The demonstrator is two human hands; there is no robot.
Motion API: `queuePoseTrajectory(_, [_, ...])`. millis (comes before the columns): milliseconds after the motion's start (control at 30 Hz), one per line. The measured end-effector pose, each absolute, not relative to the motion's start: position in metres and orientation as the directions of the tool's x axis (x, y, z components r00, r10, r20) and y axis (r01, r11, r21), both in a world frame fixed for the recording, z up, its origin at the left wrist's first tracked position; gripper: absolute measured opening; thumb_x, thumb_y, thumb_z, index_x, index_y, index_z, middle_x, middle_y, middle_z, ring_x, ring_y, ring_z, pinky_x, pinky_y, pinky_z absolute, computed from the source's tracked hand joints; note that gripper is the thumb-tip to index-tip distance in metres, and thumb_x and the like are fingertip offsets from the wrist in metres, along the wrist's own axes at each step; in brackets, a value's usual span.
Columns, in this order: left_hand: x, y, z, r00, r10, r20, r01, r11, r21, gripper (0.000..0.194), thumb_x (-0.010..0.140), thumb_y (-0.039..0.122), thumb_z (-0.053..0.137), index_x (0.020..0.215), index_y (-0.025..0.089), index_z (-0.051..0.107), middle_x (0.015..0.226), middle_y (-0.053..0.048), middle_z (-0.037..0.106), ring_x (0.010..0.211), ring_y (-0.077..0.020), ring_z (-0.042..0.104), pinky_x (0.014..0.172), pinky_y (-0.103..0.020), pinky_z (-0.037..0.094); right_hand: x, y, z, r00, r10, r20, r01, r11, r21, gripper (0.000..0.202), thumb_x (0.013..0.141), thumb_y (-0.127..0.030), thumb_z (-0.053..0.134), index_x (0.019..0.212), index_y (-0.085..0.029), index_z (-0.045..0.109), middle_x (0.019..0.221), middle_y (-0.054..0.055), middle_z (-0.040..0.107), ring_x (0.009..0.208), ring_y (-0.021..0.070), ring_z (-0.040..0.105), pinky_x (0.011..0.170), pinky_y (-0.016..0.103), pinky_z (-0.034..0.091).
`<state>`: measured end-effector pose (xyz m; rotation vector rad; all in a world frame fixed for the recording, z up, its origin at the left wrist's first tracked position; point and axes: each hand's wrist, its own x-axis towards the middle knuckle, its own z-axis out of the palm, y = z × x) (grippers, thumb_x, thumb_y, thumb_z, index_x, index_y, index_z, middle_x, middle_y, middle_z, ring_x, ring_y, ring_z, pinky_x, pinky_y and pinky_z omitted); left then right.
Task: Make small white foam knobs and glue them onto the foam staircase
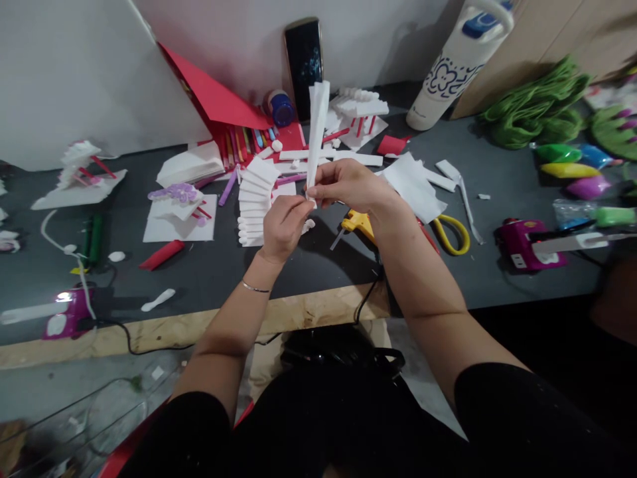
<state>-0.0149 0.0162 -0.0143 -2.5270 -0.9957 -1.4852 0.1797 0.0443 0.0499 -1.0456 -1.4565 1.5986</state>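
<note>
Both my hands pinch the lower end of a long white folded paper strip [317, 129], which stands almost upright above the table. My left hand [283, 227] grips its bottom tip, fingers closed. My right hand [351, 186] holds it just above, thumb against the fingers. Close by on the left lies a fan of white strips [256, 192] with rounded lumps along its lower edge. A yellow glue gun [361, 224] lies under my right forearm, partly hidden. White sheets [415, 186] and scissors with a yellow handle [452, 234] lie right of my right hand.
Small white models on red sticks stand around, one with a purple top [179, 199]. A phone [304, 66] leans on the wall beside a tall white bottle [452, 66]. Green yarn [535, 106] and a purple box [530, 245] are at right. A cable [368, 292] hangs over the front edge.
</note>
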Motion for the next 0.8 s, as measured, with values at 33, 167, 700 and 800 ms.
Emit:
queuePoseTrajectory(33, [-0.014,0.017,-0.014,0.327,0.507,0.798,0.555,-0.786,0.272,0.023,0.107,0.034,0.054,0.102,0.023,0.074,0.095,-0.007,0.076,0.09,-0.0177,0.07,0.079,-0.033,0.055,0.179,0.045,0.049,-0.399,0.913,-0.088,0.011,-0.091,-0.996,0.031,0.072,-0.034,0.093,0.072,-0.02,0.065,0.063,-0.003,0.065,0.06,0.0089,0.058,0.059,0.024,0.054])
queuePoseTrajectory(167, [-0.011,0.017,-0.01,0.266,0.543,0.797,0.537,-0.77,0.345,0.023,0.106,0.036,0.057,0.099,0.021,0.074,0.095,-0.007,0.077,0.091,-0.0176,0.071,0.081,-0.033,0.057,0.176,0.045,0.047,-0.362,0.93,-0.059,0.009,-0.06,-0.998,0.029,0.074,-0.028,0.091,0.071,-0.02,0.063,0.063,-0.003,0.063,0.062,0.0102,0.059,0.062,0.026,0.053])
queuePoseTrajectory(700, [-0.001,0.022,-0.011,0.091,0.926,0.366,0.124,-0.376,0.918,0.04,0.088,0.051,0.08,0.096,0.025,0.051,0.08,0.005,0.065,0.069,-0.0097,0.069,0.064,-0.022,0.057,0.178,0.044,0.046,-0.377,0.926,-0.026,0.013,-0.023,-1.0,0.031,0.069,-0.033,0.095,0.074,-0.019,0.067,0.066,-0.003,0.065,0.064,0.0105,0.059,0.062,0.026,0.052])
queuePoseTrajectory(800, [-0.005,0.024,-0.006,0.139,0.934,0.329,0.088,-0.343,0.935,0.046,0.084,0.054,0.083,0.093,0.025,0.048,0.074,0.007,0.063,0.06,-0.008,0.066,0.056,-0.02,0.054,0.179,0.04,0.044,-0.393,0.918,-0.046,-0.03,-0.062,-0.998,0.033,0.067,-0.033,0.097,0.075,-0.019,0.068,0.068,-0.002,0.067,0.065,0.01,0.061,0.063,0.025,0.054])
